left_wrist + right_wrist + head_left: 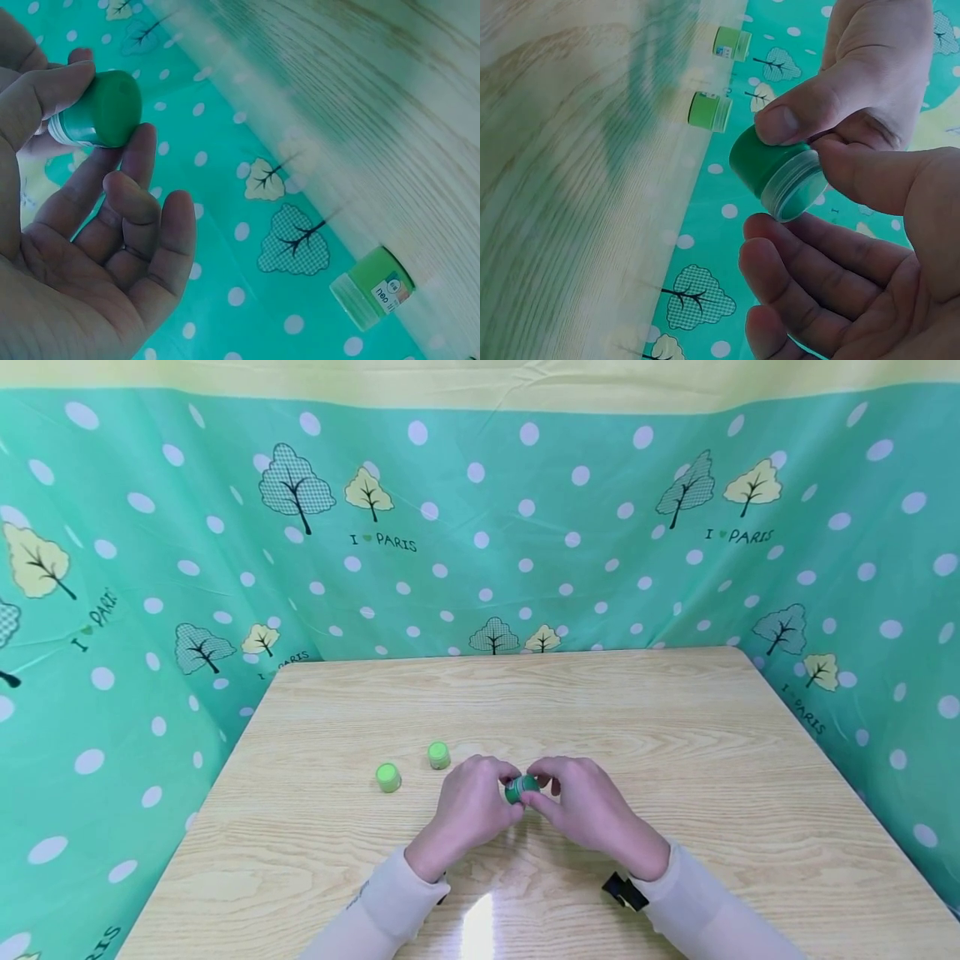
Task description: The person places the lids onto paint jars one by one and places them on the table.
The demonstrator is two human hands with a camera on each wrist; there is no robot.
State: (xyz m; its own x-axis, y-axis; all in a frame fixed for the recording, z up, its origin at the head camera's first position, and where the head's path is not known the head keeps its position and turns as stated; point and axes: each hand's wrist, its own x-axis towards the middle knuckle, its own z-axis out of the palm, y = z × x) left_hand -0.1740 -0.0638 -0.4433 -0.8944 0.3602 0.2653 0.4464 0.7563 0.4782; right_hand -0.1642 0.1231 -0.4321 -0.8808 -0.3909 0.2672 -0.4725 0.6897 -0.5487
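Between my two hands, above the table, is a small dark green jar (516, 791) with a clear lid (791, 187). It is tilted on its side. My left hand (476, 800) pinches the dark green body between thumb and finger. At the lid end, my right hand (588, 802) pinches the jar with thumb and finger. The right hand's other fingers (802, 281) are spread loosely below it. Two light green jars stand upright on the table to the left, one nearer jar (387, 777) and one farther jar (438, 756).
The wooden table (675, 727) spreads around the hands. A green dotted curtain (510, 552) printed with trees hangs behind the table and along both sides. A black strap (625, 892) is at the right wrist.
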